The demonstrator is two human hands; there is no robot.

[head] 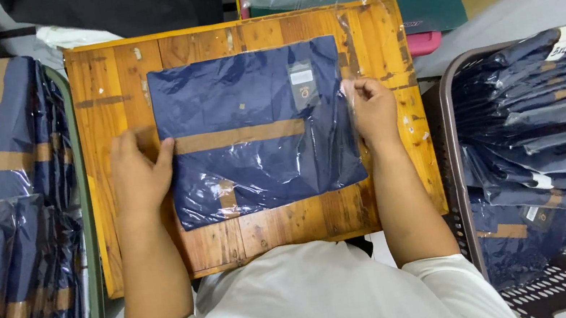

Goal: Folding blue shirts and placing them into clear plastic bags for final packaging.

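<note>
On the wooden board [112, 79] — a folded navy garment [250, 127], bagged.
Left hand [139, 174] presses its edge; right hand [373, 112] pinches the bag's flap [349, 92], unsealed, I'd say.

Both bare forearms stretched forward, elbows near the torso. Left hand [138, 174] flat, palm down, fingers together. Right hand [373, 111] raised slightly, fingertips [354, 91] pinched together in a light grip.

Folded navy garment in clear bag [254, 130] flat on wooden counter [105, 80]; left hand [139, 174] pressing bag's left edge, right hand [373, 112] pinching right edge; bagged stacks [3, 218] and basket [458, 158] alongside
</note>
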